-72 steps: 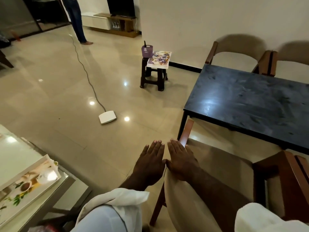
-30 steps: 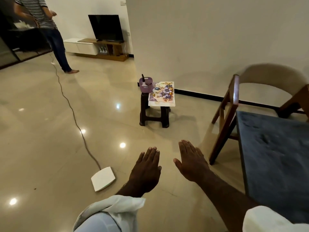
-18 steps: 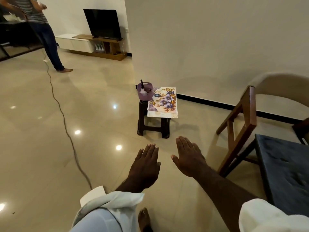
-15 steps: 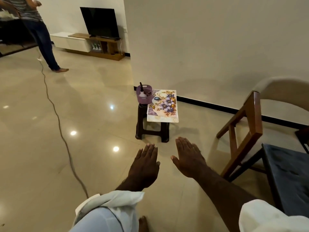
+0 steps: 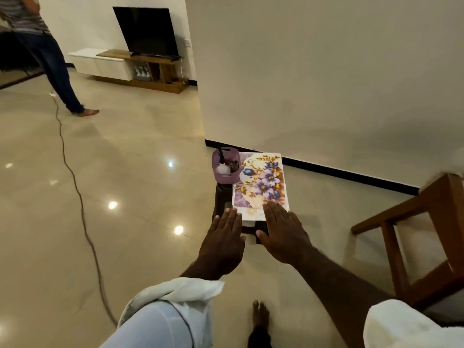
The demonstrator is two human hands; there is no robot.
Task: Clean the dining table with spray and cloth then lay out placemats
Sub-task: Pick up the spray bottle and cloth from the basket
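Two hands are out in front of you, flat, palms down, with fingers straight and close together. Your left hand (image 5: 223, 244) and your right hand (image 5: 283, 234) are side by side with a small gap between them. Each grip is wide open and holds nothing.

The tips of your right fingers (image 5: 272, 207) lie over the near edge of the mats (image 5: 261, 184). You cannot tell if they touch. The mats have purple flowers on them and lie on the right side of a dark stool (image 5: 221, 199). A purple basket (image 5: 226, 175) stands on the stool, just left of the mats. A spray bottle (image 5: 222, 167) with a black top stands in the basket. Something brown is in there too, but it is too small to tell what.

The stool stands on the shiny floor (image 5: 138, 146) near a wall (image 5: 326, 84). A wooden chair (image 5: 411, 237) is off to your right. A long cord (image 5: 75, 187) runs over the floor on your left. Far off, another person (image 5: 50, 59) stands near a TV (image 5: 148, 31). Your bare foot (image 5: 259, 317) shows low down.
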